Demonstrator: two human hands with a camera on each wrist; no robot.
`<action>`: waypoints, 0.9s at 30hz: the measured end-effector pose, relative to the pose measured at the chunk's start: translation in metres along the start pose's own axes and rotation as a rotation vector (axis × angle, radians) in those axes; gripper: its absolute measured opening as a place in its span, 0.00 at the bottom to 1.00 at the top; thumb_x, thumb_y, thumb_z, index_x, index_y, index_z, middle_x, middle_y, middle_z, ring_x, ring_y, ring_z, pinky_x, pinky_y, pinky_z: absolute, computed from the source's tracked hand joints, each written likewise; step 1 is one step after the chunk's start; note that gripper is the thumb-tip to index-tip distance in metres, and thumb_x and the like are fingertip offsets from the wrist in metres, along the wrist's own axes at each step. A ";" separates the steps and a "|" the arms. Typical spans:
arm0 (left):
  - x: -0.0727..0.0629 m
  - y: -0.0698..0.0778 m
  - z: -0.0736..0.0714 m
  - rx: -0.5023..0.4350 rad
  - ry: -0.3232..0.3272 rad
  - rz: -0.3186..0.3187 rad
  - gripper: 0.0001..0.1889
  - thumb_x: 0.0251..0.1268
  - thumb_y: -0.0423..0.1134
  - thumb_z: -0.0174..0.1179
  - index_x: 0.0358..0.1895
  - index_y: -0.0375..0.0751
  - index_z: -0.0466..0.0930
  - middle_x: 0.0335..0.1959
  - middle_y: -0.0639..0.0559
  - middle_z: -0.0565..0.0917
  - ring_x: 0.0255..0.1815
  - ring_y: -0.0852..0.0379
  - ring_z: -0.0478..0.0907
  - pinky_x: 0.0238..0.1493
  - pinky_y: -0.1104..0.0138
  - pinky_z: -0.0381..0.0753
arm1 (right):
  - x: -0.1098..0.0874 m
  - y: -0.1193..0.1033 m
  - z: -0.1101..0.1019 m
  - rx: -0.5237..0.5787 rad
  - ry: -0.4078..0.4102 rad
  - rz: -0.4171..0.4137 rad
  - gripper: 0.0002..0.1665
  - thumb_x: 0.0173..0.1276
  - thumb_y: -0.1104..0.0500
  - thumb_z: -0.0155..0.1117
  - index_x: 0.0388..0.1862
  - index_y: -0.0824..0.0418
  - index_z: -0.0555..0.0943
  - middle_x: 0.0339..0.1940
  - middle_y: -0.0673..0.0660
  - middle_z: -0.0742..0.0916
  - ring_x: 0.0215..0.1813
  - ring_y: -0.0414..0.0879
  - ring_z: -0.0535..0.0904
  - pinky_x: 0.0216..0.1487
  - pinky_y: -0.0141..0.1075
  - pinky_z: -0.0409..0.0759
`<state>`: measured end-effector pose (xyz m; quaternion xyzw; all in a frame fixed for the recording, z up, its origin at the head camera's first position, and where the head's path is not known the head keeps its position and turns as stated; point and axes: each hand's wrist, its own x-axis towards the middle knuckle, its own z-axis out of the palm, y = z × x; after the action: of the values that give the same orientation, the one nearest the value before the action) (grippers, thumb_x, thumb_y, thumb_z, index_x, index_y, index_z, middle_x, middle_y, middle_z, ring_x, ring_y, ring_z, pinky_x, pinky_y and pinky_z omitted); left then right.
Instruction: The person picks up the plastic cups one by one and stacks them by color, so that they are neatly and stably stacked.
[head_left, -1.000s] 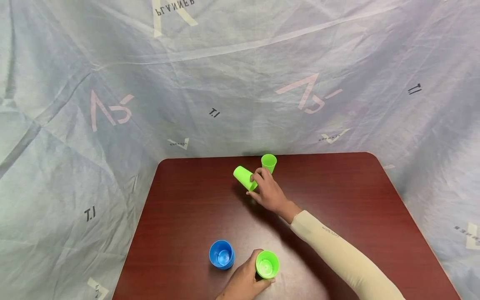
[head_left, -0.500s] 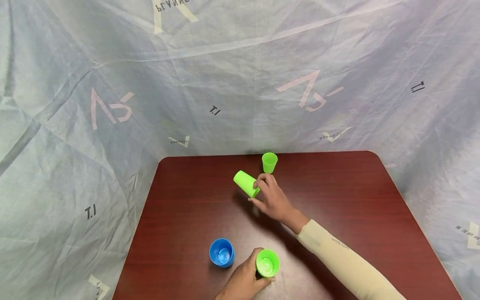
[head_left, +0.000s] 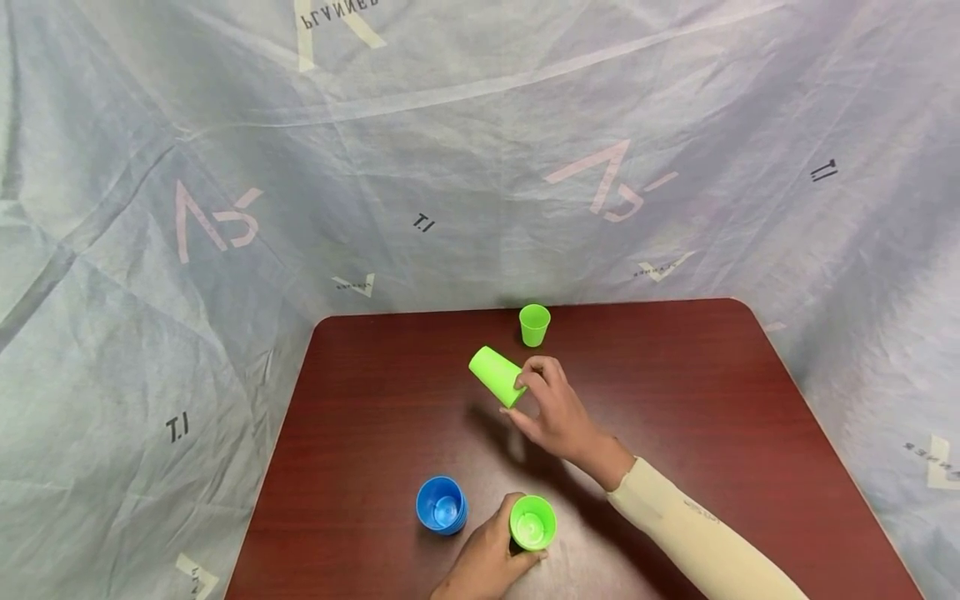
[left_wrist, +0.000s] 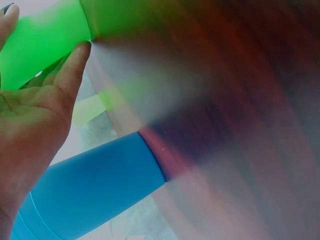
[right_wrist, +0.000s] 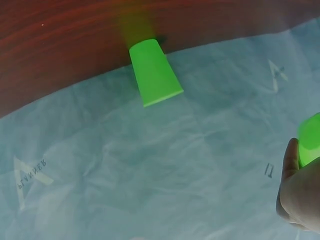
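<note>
My left hand (head_left: 486, 552) grips an upright green cup (head_left: 533, 523) near the front of the table, thumb and fingers around its sides. The left wrist view shows this green cup (left_wrist: 45, 42) against the palm. My right hand (head_left: 558, 410) pinches a second green cup (head_left: 497, 375) near its rim and holds it tilted above the table, base pointing up and to the left. Only a part of that cup (right_wrist: 310, 139) shows in the right wrist view. Just left of my left hand stands a stack of blue cups (head_left: 442, 505), mouth up.
A third green cup (head_left: 534, 325) stands upright near the back edge of the dark red wooden table (head_left: 360, 417). Pale printed cloth (head_left: 465, 167) hangs behind the table and along both sides.
My right hand has drawn the tilted green cup slightly back toward me and to the right, uncovering the cup at the back. My left hand keeps its hold in place.
</note>
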<state>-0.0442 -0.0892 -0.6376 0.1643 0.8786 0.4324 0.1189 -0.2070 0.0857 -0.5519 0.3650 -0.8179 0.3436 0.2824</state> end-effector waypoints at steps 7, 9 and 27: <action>-0.001 -0.001 0.002 0.002 0.004 0.011 0.37 0.64 0.54 0.76 0.72 0.60 0.66 0.59 0.59 0.85 0.57 0.64 0.83 0.56 0.62 0.85 | -0.006 -0.011 -0.015 0.029 0.048 0.014 0.33 0.47 0.62 0.88 0.48 0.67 0.77 0.53 0.65 0.78 0.55 0.56 0.75 0.56 0.44 0.77; -0.001 -0.001 0.002 -0.003 0.012 0.015 0.37 0.64 0.53 0.75 0.72 0.59 0.66 0.59 0.58 0.85 0.57 0.63 0.84 0.56 0.61 0.85 | -0.007 -0.014 -0.019 0.035 0.040 0.022 0.33 0.48 0.62 0.87 0.51 0.66 0.78 0.54 0.65 0.79 0.57 0.55 0.75 0.57 0.43 0.77; 0.000 -0.002 0.003 0.043 0.091 0.098 0.37 0.62 0.50 0.77 0.71 0.52 0.67 0.57 0.55 0.86 0.54 0.61 0.85 0.55 0.62 0.86 | -0.007 -0.032 -0.028 0.153 0.005 -0.077 0.24 0.74 0.44 0.60 0.54 0.61 0.85 0.47 0.55 0.83 0.49 0.47 0.77 0.51 0.38 0.78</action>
<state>-0.0434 -0.0883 -0.6406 0.1897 0.8830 0.4259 0.0541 -0.1719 0.0939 -0.5288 0.4160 -0.7738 0.3950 0.2686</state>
